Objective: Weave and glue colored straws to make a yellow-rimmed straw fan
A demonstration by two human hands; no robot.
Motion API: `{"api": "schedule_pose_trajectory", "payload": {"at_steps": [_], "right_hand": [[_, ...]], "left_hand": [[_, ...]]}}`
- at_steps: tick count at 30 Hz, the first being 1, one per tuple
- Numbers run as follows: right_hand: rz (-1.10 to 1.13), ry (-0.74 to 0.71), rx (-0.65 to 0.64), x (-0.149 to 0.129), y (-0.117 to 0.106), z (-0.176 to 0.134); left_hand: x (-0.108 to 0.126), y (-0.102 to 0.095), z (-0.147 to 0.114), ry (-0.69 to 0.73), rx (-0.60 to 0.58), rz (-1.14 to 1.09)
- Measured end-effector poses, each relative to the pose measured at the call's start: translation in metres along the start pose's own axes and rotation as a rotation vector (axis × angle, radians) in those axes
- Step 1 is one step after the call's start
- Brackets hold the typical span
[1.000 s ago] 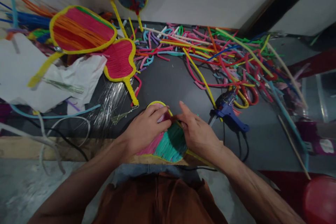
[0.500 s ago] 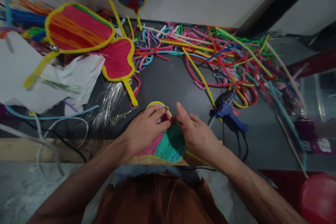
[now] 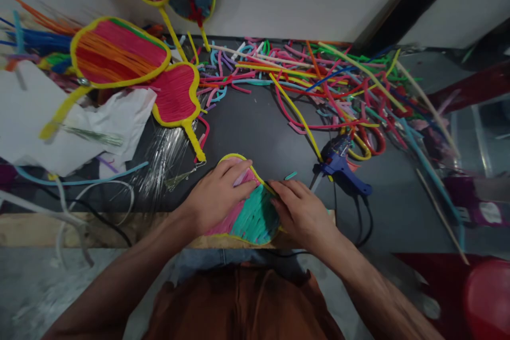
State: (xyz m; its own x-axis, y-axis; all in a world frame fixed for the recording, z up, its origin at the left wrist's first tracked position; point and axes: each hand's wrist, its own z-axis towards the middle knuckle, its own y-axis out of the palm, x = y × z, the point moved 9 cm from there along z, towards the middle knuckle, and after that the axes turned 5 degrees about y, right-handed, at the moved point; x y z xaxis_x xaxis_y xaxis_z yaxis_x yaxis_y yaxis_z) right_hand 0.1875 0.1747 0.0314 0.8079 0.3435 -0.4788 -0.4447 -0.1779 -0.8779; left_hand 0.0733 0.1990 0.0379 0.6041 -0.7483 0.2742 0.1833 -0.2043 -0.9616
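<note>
A yellow-rimmed fan-shaped piece (image 3: 251, 212), filled pink on its left half and teal on its right, lies flat at the near edge of the dark table (image 3: 255, 127), its long axis running from the person toward the far wall, rounded tip pointing away. The left hand (image 3: 217, 196) rests flat on the pink half, fingers together and extended. The right hand (image 3: 300, 212) presses fingertips, slightly curled, against the teal half's right rim. One blue glue gun (image 3: 342, 167) lies just right of it. Four finished fans (image 3: 119, 53) sit at the far left, beside a heap of loose coloured strips (image 3: 326, 79).
</note>
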Motion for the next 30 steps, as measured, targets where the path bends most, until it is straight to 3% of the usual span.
{"api": "schedule_pose_trajectory", "payload": {"at_steps": [7, 18, 24, 27, 30], "right_hand": [[-0.007, -0.023, -0.053, 0.0, 0.005, 0.003], [-0.05, -0.047, -0.119, 0.0, 0.01, 0.003], [0.025, -0.034, -0.086, -0.001, 0.003, 0.036], [0.006, -0.04, -0.173, -0.005, 0.012, 0.051], [-0.019, -0.009, -0.254, -0.007, 0.017, 0.063]], "left_hand": [[-0.001, 0.002, 0.006, 0.003, -0.084, -0.005], [-0.005, 0.003, 0.004, -0.039, -0.071, -0.077], [-0.012, 0.003, 0.0, -0.202, -0.012, -0.179], [-0.021, 0.003, -0.003, -0.352, -0.006, -0.262], [-0.019, 0.001, -0.002, -0.35, 0.018, -0.301]]}}
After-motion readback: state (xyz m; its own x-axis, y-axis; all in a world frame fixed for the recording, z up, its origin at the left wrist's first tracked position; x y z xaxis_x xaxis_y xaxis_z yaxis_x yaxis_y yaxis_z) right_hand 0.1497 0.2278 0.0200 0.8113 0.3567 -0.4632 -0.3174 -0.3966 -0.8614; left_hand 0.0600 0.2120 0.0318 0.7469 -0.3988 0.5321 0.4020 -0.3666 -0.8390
